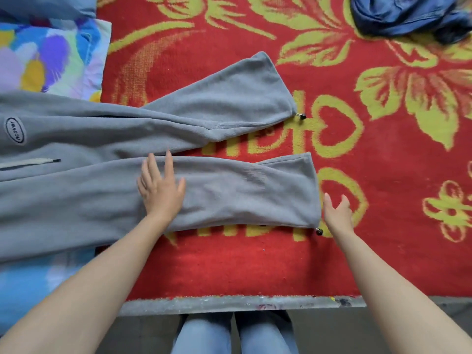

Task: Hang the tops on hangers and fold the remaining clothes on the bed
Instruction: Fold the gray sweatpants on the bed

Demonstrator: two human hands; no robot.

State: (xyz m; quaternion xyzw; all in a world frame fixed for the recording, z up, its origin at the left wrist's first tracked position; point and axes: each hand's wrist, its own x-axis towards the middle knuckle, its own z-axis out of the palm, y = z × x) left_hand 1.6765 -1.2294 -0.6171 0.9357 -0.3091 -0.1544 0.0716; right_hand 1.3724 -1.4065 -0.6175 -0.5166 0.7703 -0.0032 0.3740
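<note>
Left hand (pixel 161 192) lies flat, palm down, on the near leg (pixel 242 192) of the grey sweatpants (pixel 102 129). Its fingers are straight and spread, pressing the cloth, with nothing gripped. The left forearm reaches in from the lower left.

Right hand (pixel 337 213) is at the hem end of that same leg, with the fingers extended and the thumb apart, holding nothing. It sits just beside the hem edge and may be brushing it; contact is hard to tell from this angle. The right forearm comes in from the lower right.

The sweatpants lie flat on the red blanket (pixel 229 264) (yellow flower pattern), waist towards the left and legs running right. The far leg (pixel 229 98) angles away from the near one, leaving a wedge of blanket between them. Each hem has a small black cord stopper, one on the near leg (pixel 319 231) and one on the far leg (pixel 302 116). An oval logo patch (pixel 15 130) and a pale drawstring (pixel 28 162) show near the waist. The fabric is mostly smooth, with soft creases at the crotch.

A blue garment (pixel 403 14) is bunched at the top right, well apart from the sweatpants. A multicoloured sheet (pixel 51 54) lies at the left, partly under the waist end.
</note>
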